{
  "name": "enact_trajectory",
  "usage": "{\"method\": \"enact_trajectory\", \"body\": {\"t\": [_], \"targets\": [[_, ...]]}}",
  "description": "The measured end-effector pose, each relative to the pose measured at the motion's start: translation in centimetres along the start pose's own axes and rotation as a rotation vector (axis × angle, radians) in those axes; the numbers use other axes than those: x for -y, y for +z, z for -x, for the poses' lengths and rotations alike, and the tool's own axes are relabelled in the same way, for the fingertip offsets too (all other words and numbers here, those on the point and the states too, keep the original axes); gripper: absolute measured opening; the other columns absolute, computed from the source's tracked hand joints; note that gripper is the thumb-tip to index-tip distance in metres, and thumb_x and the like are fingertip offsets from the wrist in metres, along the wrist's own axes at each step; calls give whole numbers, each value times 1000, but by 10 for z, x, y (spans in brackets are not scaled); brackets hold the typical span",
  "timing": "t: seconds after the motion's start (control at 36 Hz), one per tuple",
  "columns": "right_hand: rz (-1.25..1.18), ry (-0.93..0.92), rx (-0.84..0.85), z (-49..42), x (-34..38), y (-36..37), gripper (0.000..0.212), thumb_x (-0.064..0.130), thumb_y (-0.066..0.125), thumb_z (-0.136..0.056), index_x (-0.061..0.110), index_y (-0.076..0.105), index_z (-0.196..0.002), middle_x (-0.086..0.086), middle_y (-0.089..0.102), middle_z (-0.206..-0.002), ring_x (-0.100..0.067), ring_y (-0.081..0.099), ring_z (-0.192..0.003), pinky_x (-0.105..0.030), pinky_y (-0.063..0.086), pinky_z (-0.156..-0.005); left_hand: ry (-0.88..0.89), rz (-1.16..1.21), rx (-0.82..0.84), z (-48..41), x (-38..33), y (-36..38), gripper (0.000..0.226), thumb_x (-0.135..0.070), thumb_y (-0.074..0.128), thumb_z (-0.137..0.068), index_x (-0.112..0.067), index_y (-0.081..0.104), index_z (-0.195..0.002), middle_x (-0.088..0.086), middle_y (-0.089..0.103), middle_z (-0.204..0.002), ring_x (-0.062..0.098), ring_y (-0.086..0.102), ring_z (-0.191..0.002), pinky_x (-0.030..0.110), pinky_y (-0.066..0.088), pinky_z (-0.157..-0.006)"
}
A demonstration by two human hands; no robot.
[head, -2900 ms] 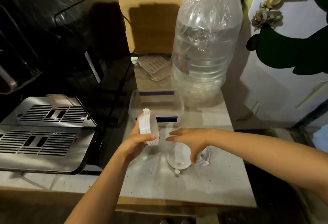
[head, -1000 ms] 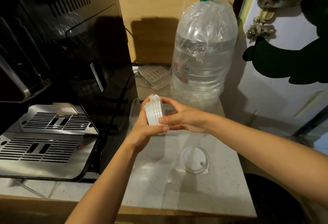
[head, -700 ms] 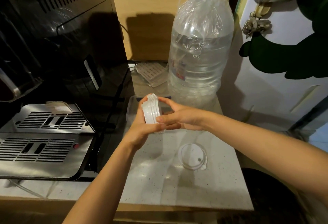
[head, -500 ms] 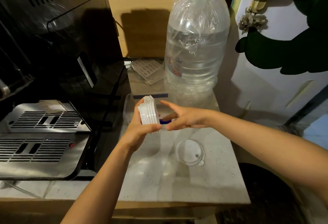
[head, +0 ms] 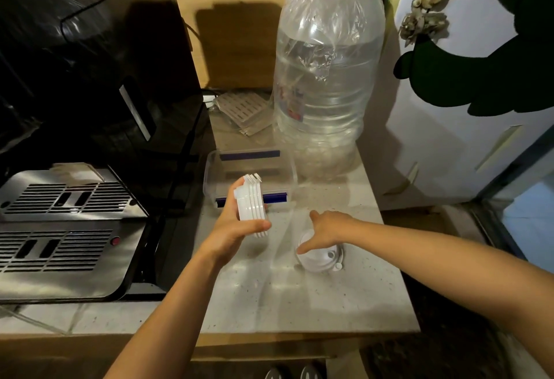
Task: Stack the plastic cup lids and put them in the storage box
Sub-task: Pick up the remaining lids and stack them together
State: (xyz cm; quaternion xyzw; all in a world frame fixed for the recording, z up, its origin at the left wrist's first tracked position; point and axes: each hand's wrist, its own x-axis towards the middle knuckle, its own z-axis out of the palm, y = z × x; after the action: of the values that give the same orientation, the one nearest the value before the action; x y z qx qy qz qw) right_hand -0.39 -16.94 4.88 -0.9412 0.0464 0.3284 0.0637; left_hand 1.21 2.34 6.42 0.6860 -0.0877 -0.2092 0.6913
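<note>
My left hand (head: 233,228) grips a stack of white plastic cup lids (head: 251,205), held on edge above the counter just in front of the storage box. A clear plastic storage box (head: 211,174) with blue clips stands open behind the stack. My right hand (head: 325,228) is down on a single translucent lid (head: 320,260) that lies flat on the counter, with the fingers spread over its far half and touching it. I cannot tell whether the fingers have a grip on it.
A large clear water bottle (head: 326,78) stands behind the box. A black coffee machine with a steel drip tray (head: 60,228) fills the left side. A white door (head: 467,144) is on the right. The counter's front edge (head: 299,332) is near me.
My right hand left the stack and dropped down to the right onto the single lid on the counter. My left hand keeps hold of the stack, which has several lids more than at first.
</note>
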Motion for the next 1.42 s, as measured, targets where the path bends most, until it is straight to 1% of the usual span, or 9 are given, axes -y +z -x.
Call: {"method": "enact_trajectory", "body": {"t": [0.17, 0.33, 0.5, 0.64, 0.81, 0.94, 1.11, 1.25, 1.42], "targets": [[49, 45, 44, -7, 16, 7, 89, 66, 64, -64, 11, 35, -128, -5, 55, -98, -24, 58, -89, -30, 45, -67, -3, -21, 5, 2, 3, -3, 84, -15, 69, -55, -37, 22, -121, -16, 38, -112, 9, 44, -103, 27, 41, -87], [54, 77, 75, -12, 24, 11, 84, 59, 70, -62, 12, 37, -123, 1, 42, -71, -23, 53, -80, -30, 46, -66, -11, -14, 0, 4, 7, -8, 79, -16, 68, -56, -40, 25, -118, -18, 38, -112, 9, 43, -104, 19, 43, -80], [18, 107, 89, -15, 28, 12, 86, 52, 74, -63, 12, 34, -127, -4, 47, -96, -25, 57, -93, -32, 47, -68, -24, -16, 7, 5, 9, -11, 83, -17, 67, -57, -39, 21, -121, -14, 37, -117, 11, 40, -109, 28, 39, -89], [-12, 109, 77, -17, 28, 16, 77, 44, 72, -66, 12, 35, -126, -5, 47, -96, -24, 52, -82, -31, 46, -60, -26, -14, 22, 3, 9, -10, 84, -16, 68, -57, -40, 21, -122, -18, 37, -114, 9, 41, -106, 28, 38, -88], [-22, 97, 76, -18, 25, 16, 76, 42, 69, -67, 14, 34, -128, -6, 46, -96, -24, 52, -81, -30, 45, -53, -23, -13, 15, 2, 8, -9, 85, -17, 68, -56, -38, 19, -123, -6, 32, -125, 17, 37, -115, 32, 38, -93], [-94, 57, 63, -18, 20, 2, 70, 44, 66, -68, 17, 39, -127, -6, 47, -101, -24, 54, -87, -29, 49, -64, -14, 9, 31, -1, 9, -10, 84, -17, 68, -55, -37, 22, -122, -10, 36, -118, 14, 41, -110, 24, 41, -84], [-239, -19, -29, -13, 15, -21, 65, 46, 66, -68, 18, 42, -121, -6, 52, -103, -24, 53, -89, -30, 43, -65, -2, 47, 46, -7, 7, -10, 96, -24, 75, -45, -38, 21, -124, -13, 38, -116, 12, 43, -107, 20, 43, -78], [-331, -55, -131, -2, 18, -49, 77, 50, 67, -66, 21, 37, -130, -13, 46, -126, -28, 53, -101, -33, 49, -73, 23, 68, 51, -12, 1, -10, 100, -24, 74, -46, -40, 18, -127, -11, 39, -118, 13, 43, -109, 22, 45, -78], [-598, -166, -308, 30, 19, -97, 71, 41, 67, -74, 17, 29, -130, -6, 48, -114, -23, 50, -98, -32, 44, -76, 41, 141, 54, -19, -11, -11, 104, -29, 73, -41, -34, 19, -130, 0, 42, -116, 20, 47, -107, 26, 49, -79]]}}
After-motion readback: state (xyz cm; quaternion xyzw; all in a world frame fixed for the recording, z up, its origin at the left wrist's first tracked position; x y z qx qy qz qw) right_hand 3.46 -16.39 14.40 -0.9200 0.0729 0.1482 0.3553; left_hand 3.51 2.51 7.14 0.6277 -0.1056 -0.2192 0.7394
